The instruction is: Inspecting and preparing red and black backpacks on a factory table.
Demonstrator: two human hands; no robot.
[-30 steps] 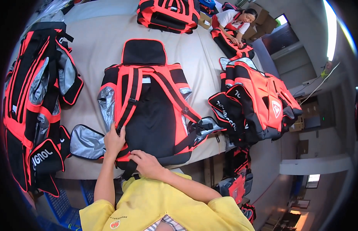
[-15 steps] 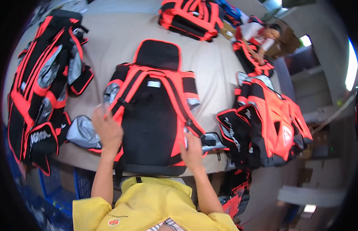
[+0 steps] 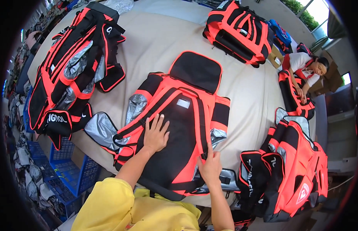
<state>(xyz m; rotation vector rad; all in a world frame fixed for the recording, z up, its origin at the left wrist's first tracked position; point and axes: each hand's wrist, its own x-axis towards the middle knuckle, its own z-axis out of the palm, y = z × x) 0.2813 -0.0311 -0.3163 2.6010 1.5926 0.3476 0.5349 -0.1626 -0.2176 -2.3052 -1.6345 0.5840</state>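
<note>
A black and neon-coral backpack (image 3: 169, 142) lies on the cloth-covered table in front of me, back panel and shoulder straps up. Its black flap (image 3: 196, 72) is spread out at the far end. My left hand (image 3: 156, 135) rests flat on the black back panel beside the left shoulder strap, fingers spread. At the lower part of the right shoulder strap (image 3: 202, 125), my right hand (image 3: 210, 166) has its fingers curled around the strap end, the index finger pointing up along it. Silver-lined side pockets stick out on both sides, one silver flap (image 3: 101, 129) lying open at left.
Similar bags lie around: one at left (image 3: 67, 84), one at far right (image 3: 238, 32), one at near right (image 3: 298, 169). A co-worker (image 3: 304, 71) bends over another bag (image 3: 296, 94). Blue plastic crates (image 3: 75, 169) stand below the table's left edge.
My left hand has come down from above the left strap onto the back panel. My right hand stays by the lower right strap. The whole view has shifted, showing more of the left side.
</note>
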